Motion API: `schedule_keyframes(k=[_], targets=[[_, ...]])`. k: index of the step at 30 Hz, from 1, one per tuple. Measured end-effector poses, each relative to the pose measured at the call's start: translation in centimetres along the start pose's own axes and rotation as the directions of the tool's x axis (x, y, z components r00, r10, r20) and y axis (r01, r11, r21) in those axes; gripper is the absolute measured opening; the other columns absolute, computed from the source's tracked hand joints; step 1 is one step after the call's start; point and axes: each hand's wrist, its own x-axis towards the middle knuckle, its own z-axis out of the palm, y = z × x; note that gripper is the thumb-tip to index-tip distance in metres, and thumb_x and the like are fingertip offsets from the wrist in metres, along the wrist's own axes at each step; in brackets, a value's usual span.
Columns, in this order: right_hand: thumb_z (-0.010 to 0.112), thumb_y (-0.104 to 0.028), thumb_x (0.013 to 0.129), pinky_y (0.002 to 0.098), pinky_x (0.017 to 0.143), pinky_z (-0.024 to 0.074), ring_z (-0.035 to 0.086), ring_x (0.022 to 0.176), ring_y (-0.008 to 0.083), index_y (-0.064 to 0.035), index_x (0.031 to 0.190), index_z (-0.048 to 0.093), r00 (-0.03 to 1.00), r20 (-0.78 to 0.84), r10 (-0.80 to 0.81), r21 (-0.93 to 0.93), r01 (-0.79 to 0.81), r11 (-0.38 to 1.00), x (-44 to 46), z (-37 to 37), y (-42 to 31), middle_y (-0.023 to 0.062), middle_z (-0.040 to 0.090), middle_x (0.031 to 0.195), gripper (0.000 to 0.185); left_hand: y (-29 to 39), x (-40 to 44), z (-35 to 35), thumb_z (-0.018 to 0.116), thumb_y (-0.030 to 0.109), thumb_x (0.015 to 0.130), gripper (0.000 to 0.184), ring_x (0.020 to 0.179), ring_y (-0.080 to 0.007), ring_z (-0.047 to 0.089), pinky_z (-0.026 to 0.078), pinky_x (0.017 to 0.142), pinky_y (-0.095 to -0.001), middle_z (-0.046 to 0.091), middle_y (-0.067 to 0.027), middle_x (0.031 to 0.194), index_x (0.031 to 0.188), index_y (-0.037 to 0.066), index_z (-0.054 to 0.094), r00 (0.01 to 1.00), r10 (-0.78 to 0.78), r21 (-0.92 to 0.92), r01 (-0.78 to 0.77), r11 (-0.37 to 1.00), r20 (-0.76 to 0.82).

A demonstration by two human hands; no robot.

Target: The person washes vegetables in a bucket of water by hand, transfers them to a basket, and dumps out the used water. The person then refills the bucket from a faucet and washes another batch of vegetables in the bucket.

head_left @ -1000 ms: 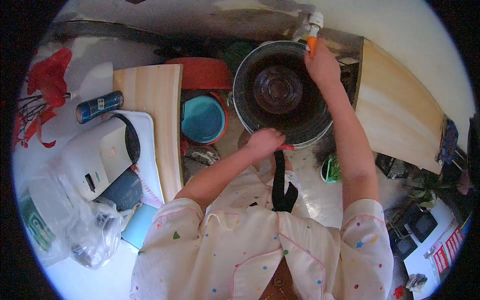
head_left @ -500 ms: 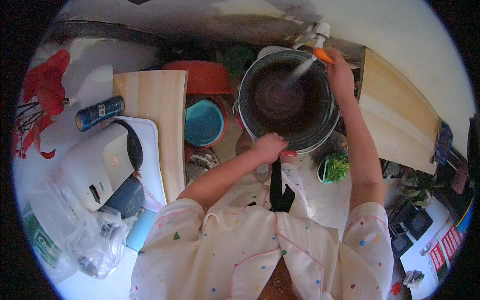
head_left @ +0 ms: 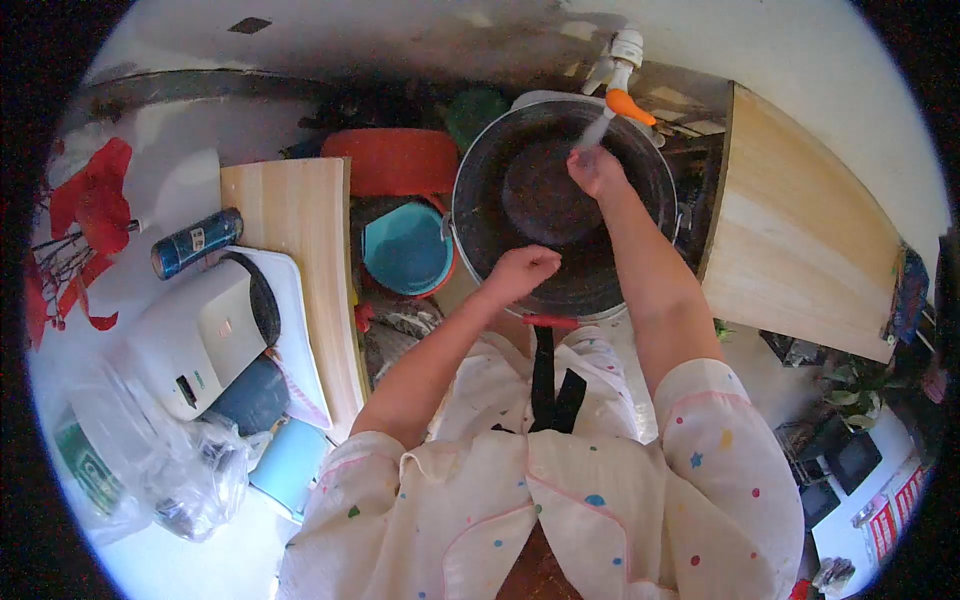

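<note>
A large dark bucket [head_left: 565, 295] with a metal handle stands in front of me under a white tap [head_left: 626, 50] with an orange lever [head_left: 629, 107]. Water runs from the spout. My right hand [head_left: 597, 172] is in the stream over the bucket, its fingers drawn together; whether it holds anything is too blurred to see. My left hand [head_left: 525, 274] hovers over the bucket's near side with curled fingers, and what it holds, if anything, cannot be made out. The red grip [head_left: 551, 322] of the bucket handle lies at the near rim, apart from my left hand.
Left of the bucket are a red basin [head_left: 400, 162], a blue basin [head_left: 408, 248] and a wooden board [head_left: 295, 220]. Farther left are a white appliance [head_left: 205, 335], a blue can [head_left: 197, 243] and plastic bags [head_left: 190, 470]. Another wooden panel [head_left: 800, 220] is at the right.
My right hand has left the orange lever and moved down into the stream. My left hand has let go of the red grip and risen over the bucket. Water has started running.
</note>
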Motion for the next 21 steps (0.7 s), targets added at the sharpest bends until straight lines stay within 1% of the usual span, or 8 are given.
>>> schedule_keyframes(k=[2,4,6,8,13,16,18,21], targets=[[0.038,-0.017,0.099,0.0352,0.066,0.0503,0.053,0.078,0.0235,-0.0038,0.101,0.049,0.998,0.048,0.028,-0.029,-0.027,0.999,0.4,-0.2,-0.1,0.0127,0.053,0.089,0.018,-0.4,0.9,-0.6,0.058,0.025,0.095,0.033,0.102,-0.0198,0.063,0.050,0.088,-0.0329,0.065,-0.0094,0.116,0.121,0.005,0.059,0.942,-0.322,-0.426,0.332,0.841,0.099],[0.039,-0.016,0.099,0.0355,0.064,0.0498,0.053,0.077,0.0230,-0.0041,0.100,0.048,0.994,0.090,0.054,-0.066,-0.048,0.997,0.6,-0.4,-0.3,0.0121,0.053,0.088,0.016,-1.0,1.8,-1.0,0.055,0.024,0.096,0.034,0.105,-0.0218,0.062,0.050,0.091,-0.0350,0.062,-0.0112,0.120,0.124,0.004,0.055,0.937,-0.340,-0.536,0.331,0.777,0.086],[0.052,-0.012,0.091,0.0328,0.053,0.0433,0.050,0.066,0.0214,-0.0062,0.094,0.052,0.986,0.129,0.109,0.185,-0.132,0.974,1.3,-0.3,0.3,0.0078,0.051,0.077,0.006,-1.6,2.5,-1.3,0.053,0.024,0.096,0.036,0.109,-0.0238,0.060,0.049,0.094,-0.0371,0.060,-0.0130,0.123,0.127,0.004,0.052,0.930,-0.361,-0.639,0.323,0.698,0.075],[0.050,-0.012,0.093,0.0334,0.058,0.0456,0.051,0.068,0.0211,-0.0068,0.092,0.051,0.980,0.178,0.089,0.030,-0.096,0.995,2.0,-0.8,0.3,0.0073,0.051,0.077,0.005,-2.2,3.3,-1.6,0.051,0.022,0.097,0.036,0.112,-0.0272,0.059,0.048,0.096,-0.0397,0.058,-0.0167,0.125,0.127,0.003,0.051,0.911,-0.403,-0.802,0.302,0.515,0.084],[0.052,-0.013,0.094,0.0340,0.064,0.0478,0.052,0.069,0.0207,-0.0090,0.088,0.050,0.934,0.344,0.096,-0.116,-0.059,0.991,4.2,-1.6,0.7,0.0056,0.051,0.074,0.008,-2.8,5.9,-2.0,0.050,0.018,0.096,0.036,0.117,-0.0307,0.056,0.047,0.100,-0.0426,0.055,-0.0194,0.128,0.127,0.001,0.049,0.866,-0.490,-0.896,0.291,0.335,0.098],[0.051,-0.015,0.095,0.0329,0.067,0.0472,0.053,0.072,0.0206,-0.0095,0.087,0.050,0.982,0.179,0.059,0.009,-0.062,0.998,3.5,-1.5,1.2,0.0057,0.052,0.077,0.010,-3.1,7.5,-2.2,0.050,0.016,0.095,0.037,0.120,-0.0331,0.054,0.045,0.103,-0.0446,0.052,-0.0218,0.130,0.127,-0.002,0.048,0.858,-0.497,-0.962,0.232,0.147,0.131],[0.050,-0.016,0.096,0.0330,0.072,0.0469,0.054,0.078,0.0207,-0.0092,0.091,0.052,0.895,0.438,0.079,0.158,-0.164,0.974,5.7,-3.5,1.9,0.0058,0.055,0.084,0.009,-3.1,8.9,-2.1,0.051,0.015,0.095,0.037,0.121,-0.0342,0.053,0.044,0.105,-0.0454,0.051,-0.0233,0.132,0.127,-0.003,0.047,0.858,-0.491,-0.980,0.193,0.043,0.148],[0.050,-0.018,0.096,0.0318,0.075,0.0458,0.053,0.082,0.0205,-0.0092,0.095,0.053,0.976,0.212,0.049,-0.127,-0.022,0.992,0.4,-0.5,1.1,0.0052,0.056,0.089,0.010,-2.1,11.4,-2.1,0.051,0.015,0.094,0.037,0.125,-0.0362,0.049,0.042,0.106,-0.0487,0.047,-0.0251,0.135,0.126,-0.004,0.047,0.848,-0.498,-0.978,0.209,0.000,0.182]])
